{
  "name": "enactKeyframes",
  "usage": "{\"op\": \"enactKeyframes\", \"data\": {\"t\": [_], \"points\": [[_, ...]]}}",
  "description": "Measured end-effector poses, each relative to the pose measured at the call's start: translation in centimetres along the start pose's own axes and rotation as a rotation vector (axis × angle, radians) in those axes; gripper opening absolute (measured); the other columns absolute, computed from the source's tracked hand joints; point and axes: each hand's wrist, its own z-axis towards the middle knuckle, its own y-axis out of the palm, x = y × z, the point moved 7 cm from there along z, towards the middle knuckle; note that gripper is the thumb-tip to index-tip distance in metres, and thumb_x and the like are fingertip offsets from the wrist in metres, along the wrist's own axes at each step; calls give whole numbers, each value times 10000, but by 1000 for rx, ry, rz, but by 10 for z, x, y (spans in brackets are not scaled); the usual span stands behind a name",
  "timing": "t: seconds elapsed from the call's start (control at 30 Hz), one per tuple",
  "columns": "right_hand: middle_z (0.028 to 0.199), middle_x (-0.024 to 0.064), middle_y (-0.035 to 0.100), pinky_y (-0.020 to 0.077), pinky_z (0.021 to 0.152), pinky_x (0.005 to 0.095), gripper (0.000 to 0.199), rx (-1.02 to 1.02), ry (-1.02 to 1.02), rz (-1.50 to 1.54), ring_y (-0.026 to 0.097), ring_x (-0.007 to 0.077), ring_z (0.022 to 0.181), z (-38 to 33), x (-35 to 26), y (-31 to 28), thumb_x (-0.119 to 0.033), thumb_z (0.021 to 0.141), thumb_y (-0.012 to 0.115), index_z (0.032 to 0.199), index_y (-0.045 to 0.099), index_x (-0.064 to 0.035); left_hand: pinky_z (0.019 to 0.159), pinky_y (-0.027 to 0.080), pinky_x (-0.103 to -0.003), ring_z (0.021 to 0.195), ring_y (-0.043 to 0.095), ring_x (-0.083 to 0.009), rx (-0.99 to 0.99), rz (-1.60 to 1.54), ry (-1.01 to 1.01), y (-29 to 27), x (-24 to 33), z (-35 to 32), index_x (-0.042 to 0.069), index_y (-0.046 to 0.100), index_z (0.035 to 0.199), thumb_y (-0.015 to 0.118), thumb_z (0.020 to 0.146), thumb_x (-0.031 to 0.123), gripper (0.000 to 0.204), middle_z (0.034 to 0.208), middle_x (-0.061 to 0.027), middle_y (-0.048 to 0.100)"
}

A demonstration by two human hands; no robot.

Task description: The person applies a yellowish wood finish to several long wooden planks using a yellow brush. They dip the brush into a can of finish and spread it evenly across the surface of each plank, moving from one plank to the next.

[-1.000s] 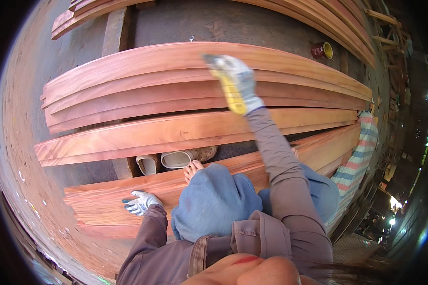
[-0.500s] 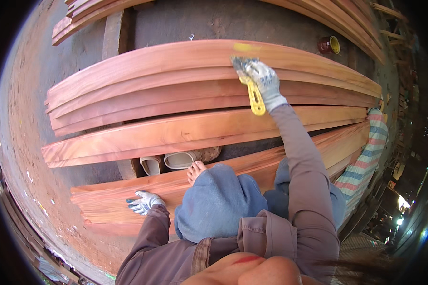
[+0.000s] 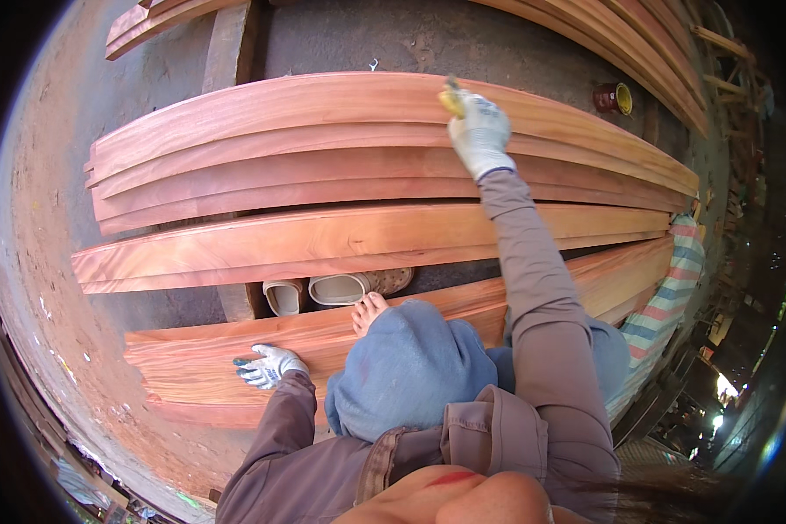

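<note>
One yellow tool [image 3: 451, 99] tops right hand [image 3: 479, 133].

A yellow-handled brush [image 3: 451, 96] rests against the farthest reddish plank [image 3: 323, 100].

Bare grey concrete floor [image 3: 393, 35] up top, dusty reddish toward the left edge. Across it lie long reddish wooden planks [image 3: 323, 236], side by side and overlapping, raised on a dark wooden beam [image 3: 227, 44] that runs under them. Nearer, a wide plank [image 3: 192, 358] lies low by the edge. In the gap between boards, a pair of pale sandals [image 3: 323, 291] sits on the floor. Far right, a small paint can [image 3: 614, 98] stands on the concrete. A striped cloth [image 3: 664, 306] lies at the right end.
</note>
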Motion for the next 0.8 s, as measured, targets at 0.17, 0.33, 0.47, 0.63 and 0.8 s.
{"op": "enactKeyframes", "data": {"t": [0.17, 0.33, 0.47, 0.63, 0.8], "points": [[909, 66, 680, 537, 713, 431, 207, -102, -126, -54, 672, 275, 873, -14, -87, 23, -174, 828, 610, 1024, 666, -138, 1132, 281, -518, 1412, 319, -394, -13, 11, 29, -13, 8, -6, 145, 226, 1555, 282, 1007, 556, 688, 1570, -185, 278], [1059, 47, 701, 530, 840, 383, 284, 26, -227, 336, 671, 239, 970, -60, -93, 3, -125, 809, 675, 1089, 678, -171, 1120, 297, -523, 1402, 337, -387, -44, -77, -19, -23, 6, -12, 155, 233, 1553, 293, 1003, 555, 683, 1560, -185, 293], [1013, 79, 719, 551, 769, 383, 205, 259, -21, 77, 690, 267, 902, -44, 10, -25, -149, 916, 572, 1057, 719, -167, 1115, 299, -524, 1408, 328, -378, -2, 2, -2, -9, 2, -5, 154, 238, 1550, 288, 1001, 560, 685, 1559, -183, 294], [879, 63, 685, 535, 666, 415, 128, 76, -71, -14, 678, 236, 811, -44, -7, 15, -243, 859, 634, 954, 674, -167, 1110, 294, -540, 1410, 318, -389, -1, -67, 1, -11, 5, -4, 157, 241, 1550, 289, 999, 560, 684, 1568, -169, 284], [945, 72, 690, 544, 740, 408, 224, -159, -322, 357, 674, 272, 868, -65, -114, 8, -141, 841, 614, 1054, 677, -166, 1110, 294, -550, 1411, 320, -386, 25, -96, 10, -13, 1, 3, 154, 253, 1545, 291, 991, 574, 697, 1570, -176, 281]]}}
